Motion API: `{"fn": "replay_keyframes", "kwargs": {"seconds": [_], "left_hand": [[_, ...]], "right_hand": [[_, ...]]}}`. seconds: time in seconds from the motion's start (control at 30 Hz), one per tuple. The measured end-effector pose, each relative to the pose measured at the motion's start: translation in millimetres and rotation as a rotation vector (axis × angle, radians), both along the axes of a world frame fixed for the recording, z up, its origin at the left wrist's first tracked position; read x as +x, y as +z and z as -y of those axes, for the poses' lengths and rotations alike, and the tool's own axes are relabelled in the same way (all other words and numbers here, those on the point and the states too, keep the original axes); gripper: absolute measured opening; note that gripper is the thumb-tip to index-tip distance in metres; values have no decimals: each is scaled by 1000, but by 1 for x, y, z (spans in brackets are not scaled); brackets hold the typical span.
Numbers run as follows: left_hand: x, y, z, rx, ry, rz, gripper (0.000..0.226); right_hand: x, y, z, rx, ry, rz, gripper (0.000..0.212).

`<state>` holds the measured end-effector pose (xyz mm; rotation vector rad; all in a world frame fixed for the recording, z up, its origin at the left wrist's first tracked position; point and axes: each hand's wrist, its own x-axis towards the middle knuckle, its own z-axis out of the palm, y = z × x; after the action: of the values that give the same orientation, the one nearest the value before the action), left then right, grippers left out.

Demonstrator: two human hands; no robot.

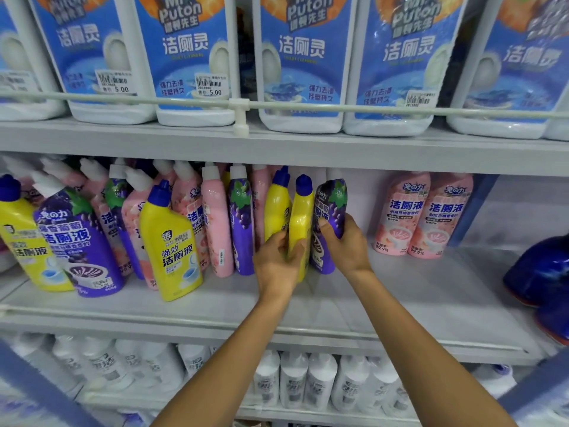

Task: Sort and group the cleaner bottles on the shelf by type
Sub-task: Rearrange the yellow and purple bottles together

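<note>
Grey metal middle shelf (400, 303): pink, purple, yellow bottles mixed left; two pink plastic bottles (423, 215) already paired right. Left hand (278, 260) clamps yellow blue-capped bottle (301, 223), right hand (345, 245) clamps purple grape-label bottle (330, 220), likely separating types.

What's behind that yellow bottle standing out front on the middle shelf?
Behind the front yellow bottle stand pink bottles and a purple grape bottle, mostly their necks and white caps showing. Their lower bodies are covered, so labels can't be read.
</note>
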<state>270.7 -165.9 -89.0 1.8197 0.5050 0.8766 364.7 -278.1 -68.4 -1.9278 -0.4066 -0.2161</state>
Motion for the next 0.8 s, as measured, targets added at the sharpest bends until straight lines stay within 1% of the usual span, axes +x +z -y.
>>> {"fn": "replay_keyframes", "kwargs": {"seconds": [0.1,0.13,0.17,0.23,0.27,0.33,0.37,0.4,0.43,0.5,0.53,0.6,0.7,0.77,0.8], "left_hand": [[-18,0,-6,-51,-1,26,43],[-27,3,-9,-92,-24,31,44],[-37,8,-12,-133,-55,38,40],[-57,11,-23,-145,-95,50,29],[-68,11,-31,-143,-109,54,31],[-92,9,-49,-166,-135,65,53],[-104,7,-58,-177,-132,69,65],[-115,5,-68,-186,-127,76,71],[-126,4,-77,-188,-115,94,71],[-150,4,-92,-210,-75,123,72],[-160,3,-100,-227,-49,137,73],[-177,1,-118,-251,8,167,70],[-196,2,-141,-271,63,199,69],[-202,7,-152,-244,85,186,69],[-202,10,-157,-228,85,178,66]], "right_hand": [[-11,1,3,38,15,-53,49],[-17,1,5,67,21,-87,51],[-25,2,6,101,33,-113,50],[-45,5,10,182,58,-181,39],[-55,6,12,230,60,-202,40],[-75,7,15,277,42,-215,49],[-84,6,16,299,48,-207,48],[-95,6,15,321,71,-199,45],[-105,3,14,336,93,-205,45],[-123,-6,12,329,114,-234,61],[-133,-10,10,332,122,-228,63],[-149,-16,2,340,158,-211,54],[-167,-21,-17,356,200,-216,64],[-177,-17,-33,352,248,-222,63],[-180,-13,-42,345,267,-224,69]]}}
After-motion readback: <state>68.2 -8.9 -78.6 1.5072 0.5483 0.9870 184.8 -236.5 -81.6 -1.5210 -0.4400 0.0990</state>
